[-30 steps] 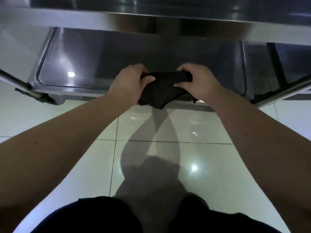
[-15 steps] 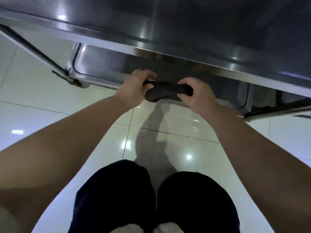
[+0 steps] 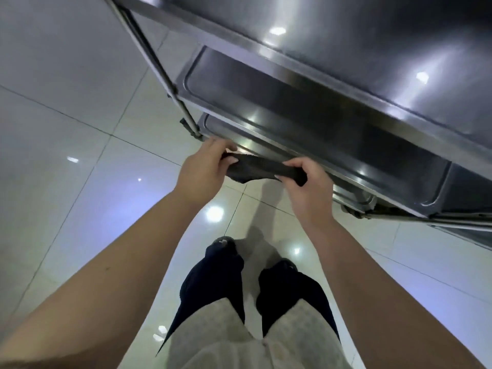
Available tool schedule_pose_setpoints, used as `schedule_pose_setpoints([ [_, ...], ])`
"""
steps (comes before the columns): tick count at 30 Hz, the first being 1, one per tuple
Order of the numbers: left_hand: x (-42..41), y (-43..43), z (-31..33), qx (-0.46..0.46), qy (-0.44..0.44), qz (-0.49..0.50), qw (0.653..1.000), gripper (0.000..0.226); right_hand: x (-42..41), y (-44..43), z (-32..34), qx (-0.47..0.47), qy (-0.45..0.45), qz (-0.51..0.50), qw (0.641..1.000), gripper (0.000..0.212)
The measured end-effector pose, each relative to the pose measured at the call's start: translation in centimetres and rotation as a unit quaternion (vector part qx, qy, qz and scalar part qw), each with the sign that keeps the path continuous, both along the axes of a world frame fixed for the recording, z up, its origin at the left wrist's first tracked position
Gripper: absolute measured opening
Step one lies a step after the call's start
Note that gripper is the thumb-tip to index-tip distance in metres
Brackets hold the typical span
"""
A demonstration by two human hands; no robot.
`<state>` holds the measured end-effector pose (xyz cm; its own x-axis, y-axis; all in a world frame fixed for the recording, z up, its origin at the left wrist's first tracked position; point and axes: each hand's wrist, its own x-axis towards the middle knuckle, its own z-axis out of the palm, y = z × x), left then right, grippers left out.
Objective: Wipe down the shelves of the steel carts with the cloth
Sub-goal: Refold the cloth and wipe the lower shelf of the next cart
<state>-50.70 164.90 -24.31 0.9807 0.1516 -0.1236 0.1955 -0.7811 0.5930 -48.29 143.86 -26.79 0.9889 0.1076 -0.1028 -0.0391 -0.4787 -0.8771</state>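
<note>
1. We saw two bare forearms rise from the lower corners of the frame and converge at its centre, wrists nearly straight.
2. The left hand (image 3: 202, 169) was curled round the left end of the cloth (image 3: 255, 169), with its fingers wrapped over the top and its thumb tucked against the fabric.
3. The right hand (image 3: 308, 187) gripped the cloth's other end in bent fingers, and a short dark tail stuck out past the knuckles.
4. The cloth was dark, soft and bunched into a thick roll, stretched between the two hands with a loose fold sagging beneath. It hung at the centre of the frame, just in front of the front rim of the bottom shelf (image 3: 346, 161); we could not tell whether it touched the rim.
5. The steel cart (image 3: 332, 83) filled the upper right of the frame. It had three stacked shelves of brushed, glossy metal, each a shallow tray with a raised lip and rounded corners, and all caught bright spots of light.
6. A slim round post (image 3: 157, 67) ran down the cart's left corner, from top centre to the bottom shelf.
7. The floor (image 3: 66, 129) was laid in large pale glazed tiles with thin dark joints, and it was mirror-shiny.
8. At lower centre we saw dark trouser legs (image 3: 213, 283) below a pale garment (image 3: 239, 342).
</note>
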Motion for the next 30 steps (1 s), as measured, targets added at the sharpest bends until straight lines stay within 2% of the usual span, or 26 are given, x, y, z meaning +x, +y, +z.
schedule_pose_setpoints([
  [4, -3.7, 3.5, 10.8, 0.006, 0.012, 0.074, 0.997, 0.026, -1.2, 4.1, 10.8, 0.044, 0.039, 0.04, 0.997, 0.023],
  [8, -7.1, 7.9, 19.3, -0.001, -0.02, 0.174, 0.985, 0.022, -0.5, 9.6, 19.6, 0.081, 0.061, 0.11, 0.989, 0.022],
  [12, -9.5, 13.9, 23.8, 0.002, -0.063, 0.246, 0.967, 0.015, -0.2, 17.2, 25.0, 0.085, 0.034, 0.189, 0.978, 0.02],
  [17, -10.0, 25.0, 26.6, -0.018, -0.137, 0.306, 0.942, 0.008, 1.1, 28.7, 28.3, 0.109, -0.003, 0.192, 0.975, 0.023],
  [22, -7.7, 36.9, 28.8, -0.084, -0.141, 0.256, 0.953, 0.004, 3.0, 39.6, 30.9, 0.113, -0.027, 0.141, 0.983, 0.032],
  [26, -4.6, 44.6, 30.8, -0.155, -0.107, 0.177, 0.966, 0.022, 6.2, 46.1, 32.3, 0.122, -0.032, 0.118, 0.985, 0.026],
  [30, 0.9, 50.4, 32.0, -0.165, -0.089, 0.12, 0.975, 0.04, 11.6, 50.8, 33.5, 0.106, -0.058, 0.105, 0.987, 0.032],
])
